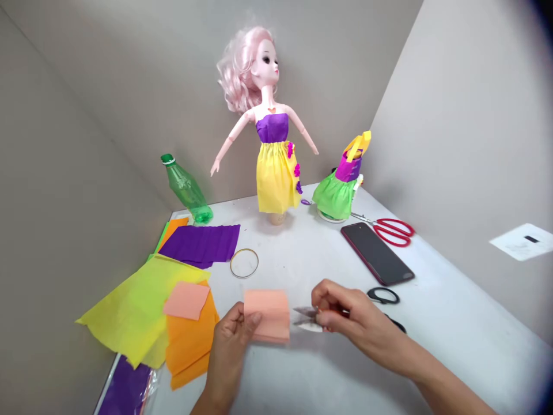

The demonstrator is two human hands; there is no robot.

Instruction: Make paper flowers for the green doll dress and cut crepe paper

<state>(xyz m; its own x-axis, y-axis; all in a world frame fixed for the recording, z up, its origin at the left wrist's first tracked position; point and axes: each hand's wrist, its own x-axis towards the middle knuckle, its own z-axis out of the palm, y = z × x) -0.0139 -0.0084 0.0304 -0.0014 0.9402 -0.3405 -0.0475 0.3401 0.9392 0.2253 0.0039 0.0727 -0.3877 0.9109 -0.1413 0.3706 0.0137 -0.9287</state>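
Observation:
My left hand pinches a folded piece of peach crepe paper between thumb and fingers, above the table. My right hand is closed around a small pair of scissors, whose handles are mostly hidden by the fingers. Their blades are slightly apart and blurred, pointing left at the paper's right edge without touching it. A smaller peach piece rests on orange crepe paper left of my left hand. Beyond the hands, a thin gold ring lies flat.
Yellow and purple sheets lie left, near a leaning green bottle. A pink-haired doll stands at the back, beside a green-skirted paper dress. Right are a phone, red-handled scissors and black handle loops.

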